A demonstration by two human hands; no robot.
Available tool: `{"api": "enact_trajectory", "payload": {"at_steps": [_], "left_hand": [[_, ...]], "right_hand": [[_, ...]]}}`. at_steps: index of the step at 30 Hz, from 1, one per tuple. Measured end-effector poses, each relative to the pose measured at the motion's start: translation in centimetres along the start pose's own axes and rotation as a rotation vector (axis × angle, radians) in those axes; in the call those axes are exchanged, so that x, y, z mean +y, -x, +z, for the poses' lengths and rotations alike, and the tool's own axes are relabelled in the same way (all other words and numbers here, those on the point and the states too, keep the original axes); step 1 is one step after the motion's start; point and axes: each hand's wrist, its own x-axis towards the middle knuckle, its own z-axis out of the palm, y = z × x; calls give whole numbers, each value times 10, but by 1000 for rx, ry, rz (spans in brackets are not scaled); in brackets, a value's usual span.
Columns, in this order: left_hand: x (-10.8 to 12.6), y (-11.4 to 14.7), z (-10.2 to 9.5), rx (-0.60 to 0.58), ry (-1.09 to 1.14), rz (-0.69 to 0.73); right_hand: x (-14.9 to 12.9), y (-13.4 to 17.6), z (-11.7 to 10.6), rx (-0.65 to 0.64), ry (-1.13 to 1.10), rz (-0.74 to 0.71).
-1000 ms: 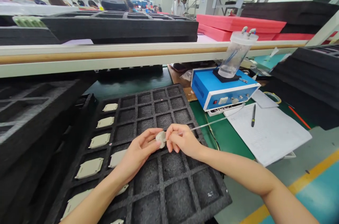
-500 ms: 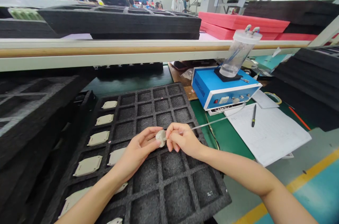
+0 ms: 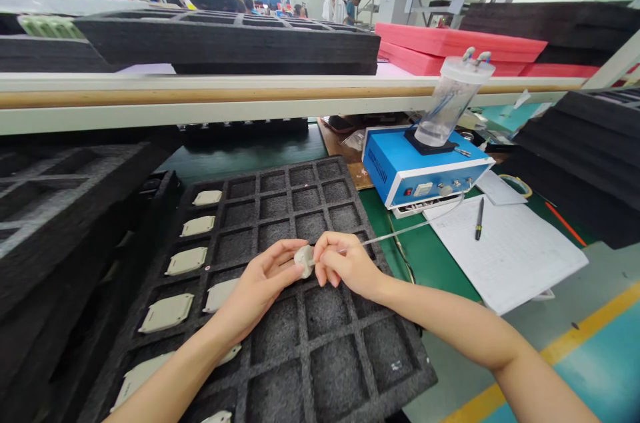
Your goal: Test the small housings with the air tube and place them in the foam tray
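Observation:
My left hand (image 3: 265, 280) is closed around a small off-white plastic part (image 3: 303, 262), gripping it between thumb and fingers. Pinched in my right hand (image 3: 350, 264) is the end of a thin clear tube (image 3: 397, 234), its tip at the part's right side. Fingers hide whether the tip touches or enters the part. Both hands are above a black foam tray (image 3: 327, 313) with square pockets. Flat off-white plastic covers (image 3: 187, 261) lie in its left pockets, and my left forearm hides some of them. The tube runs back to a blue box-shaped machine (image 3: 377, 163).
A clear cylinder (image 3: 445, 110) stands tilted on the machine. Papers (image 3: 505, 256) with a pen (image 3: 479, 220) lie to the right. Black foam trays (image 3: 50, 243) are stacked at left. A shelf (image 3: 280, 103) crosses above, bearing black trays and red foam (image 3: 460, 42).
My hands, the plastic part and the tube keep practically the same position. Far in the background, people near the racks have shifted slightly.

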Motion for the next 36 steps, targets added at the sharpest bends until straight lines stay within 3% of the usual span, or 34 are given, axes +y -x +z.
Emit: {"api": "enact_trajectory", "payload": {"at_steps": [19,25,30,36], "left_hand": [[-1,-1,0,22,14,3],[1,-1,1,-6,297,-4],[3,-4,-4,15,476,-59],[2,-7,0,119,358,-42]], "right_hand": [[2,-1,0,2,-18,-10],[2,7,-4,258,-3,-208],[5,5,-7,226,9,-185],[3,3,-5,199,15,-177]]}}
